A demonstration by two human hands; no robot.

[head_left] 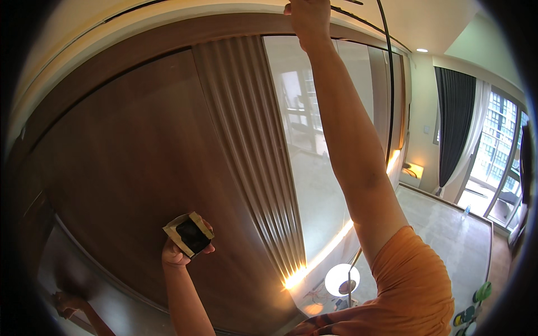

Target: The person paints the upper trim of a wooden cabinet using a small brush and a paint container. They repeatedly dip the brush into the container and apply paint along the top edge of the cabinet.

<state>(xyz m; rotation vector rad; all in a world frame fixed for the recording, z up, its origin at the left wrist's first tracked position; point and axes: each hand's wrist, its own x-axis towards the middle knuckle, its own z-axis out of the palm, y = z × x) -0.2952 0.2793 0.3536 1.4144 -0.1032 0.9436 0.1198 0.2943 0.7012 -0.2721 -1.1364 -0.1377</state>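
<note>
My left hand [176, 253] is wrapped round a small cardboard box [173, 231], in front of the dark brown wall panel. The box has tan sides and a dark inside or face turned toward me; what it contains, if anything, I cannot make out. My right arm stretches far up, bringing my right hand [311, 22] to the ceiling edge above the panels. The picture's upper edge cuts off most of its fingers, so its grip is hidden. Close by it, a thin dark strip or cable [358, 22] runs along the ceiling recess.
A black cable [389, 84] hangs down right of my raised arm. Ribbed brown panels [246, 140] and glossy pale panels [302, 145] line the wall, with a glowing light strip [325, 247] below. A round white lamp [338, 280] stands low. Dark curtains [455, 123] flank a window.
</note>
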